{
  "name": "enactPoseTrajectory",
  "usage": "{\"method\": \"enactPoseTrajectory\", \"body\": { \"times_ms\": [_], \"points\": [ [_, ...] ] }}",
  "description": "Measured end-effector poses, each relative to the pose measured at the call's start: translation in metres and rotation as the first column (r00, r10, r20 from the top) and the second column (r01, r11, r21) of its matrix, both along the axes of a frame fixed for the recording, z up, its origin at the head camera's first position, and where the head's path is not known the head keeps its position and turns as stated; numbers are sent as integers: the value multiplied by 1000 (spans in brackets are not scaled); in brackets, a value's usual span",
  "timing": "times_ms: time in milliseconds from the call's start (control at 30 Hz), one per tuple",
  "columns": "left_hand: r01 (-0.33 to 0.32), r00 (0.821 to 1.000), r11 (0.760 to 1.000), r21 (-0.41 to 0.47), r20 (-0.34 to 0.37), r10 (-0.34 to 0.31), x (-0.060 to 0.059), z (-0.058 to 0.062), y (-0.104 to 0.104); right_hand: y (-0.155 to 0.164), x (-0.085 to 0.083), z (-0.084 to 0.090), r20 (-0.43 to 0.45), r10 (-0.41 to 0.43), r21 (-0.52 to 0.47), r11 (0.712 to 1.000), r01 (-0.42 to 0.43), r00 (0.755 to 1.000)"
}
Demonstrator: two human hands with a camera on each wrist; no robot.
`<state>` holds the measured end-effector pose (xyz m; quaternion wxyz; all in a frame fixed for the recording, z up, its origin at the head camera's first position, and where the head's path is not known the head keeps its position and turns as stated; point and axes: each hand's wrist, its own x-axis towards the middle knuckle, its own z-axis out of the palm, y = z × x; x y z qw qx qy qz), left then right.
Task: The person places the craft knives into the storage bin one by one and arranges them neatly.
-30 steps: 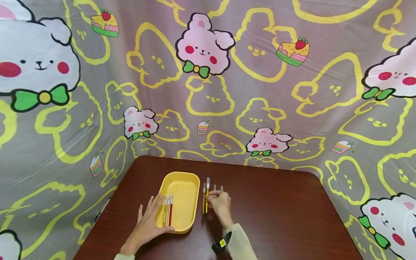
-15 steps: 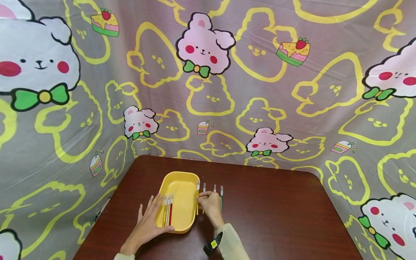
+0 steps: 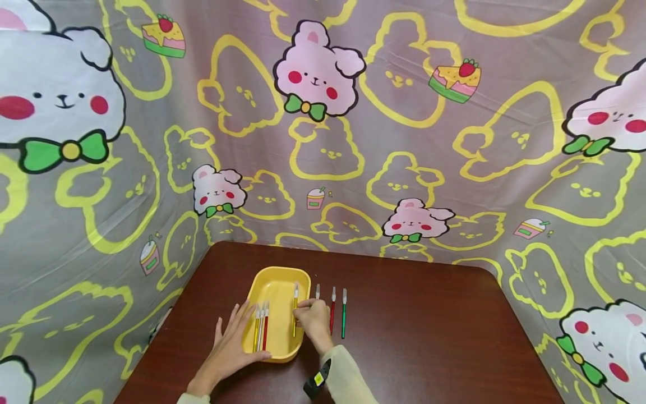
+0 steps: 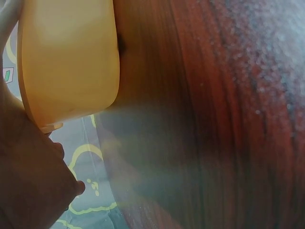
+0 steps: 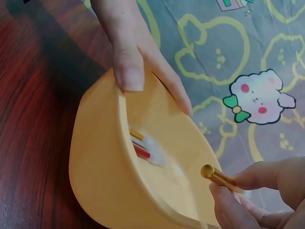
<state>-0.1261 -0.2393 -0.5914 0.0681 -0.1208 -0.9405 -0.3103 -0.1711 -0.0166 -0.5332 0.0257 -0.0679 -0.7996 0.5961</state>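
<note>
My right hand (image 3: 314, 322) pinches a gold craft knife (image 3: 295, 302) with a clear cap, over the right side of a yellow tray (image 3: 278, 334). In the right wrist view the round end of its gold handle (image 5: 217, 176) sticks out between thumb and finger. My left hand (image 3: 228, 343) rests on the tray's near-left corner, fingers spread and straight, its thumb (image 5: 129, 76) over the rim. Inside the tray lie a gold knife (image 3: 255, 332), a silver knife (image 3: 260, 331) and a red knife (image 3: 265, 330), side by side.
Right of the tray a red knife (image 3: 332, 314) and a green knife (image 3: 344, 314) lie on the brown table (image 3: 429, 336). Another capped knife (image 3: 317, 290) there is mostly hidden behind my right hand. Patterned cloth (image 3: 353, 140) hangs around the table.
My right hand has carried the gold craft knife leftward from beside the other knives, across the rim to over the tray. The red and green knives are now uncovered. My left hand stays put.
</note>
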Motion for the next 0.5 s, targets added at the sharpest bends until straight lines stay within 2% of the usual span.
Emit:
{"method": "enactPoseTrajectory", "body": {
  "times_ms": [233,400,500],
  "points": [
    [-5,1000,1000,-12,6,5,1,0,-1,-14,2,-4,-21,-12,98,995,14,1000],
    [-4,1000,1000,-15,0,4,1,0,0,-23,4,-6,-56,-35,202,978,46,998],
    [-6,1000,1000,-14,1,6,0,1,0,-29,5,-6,-60,-34,197,979,45,998]
  ]
}}
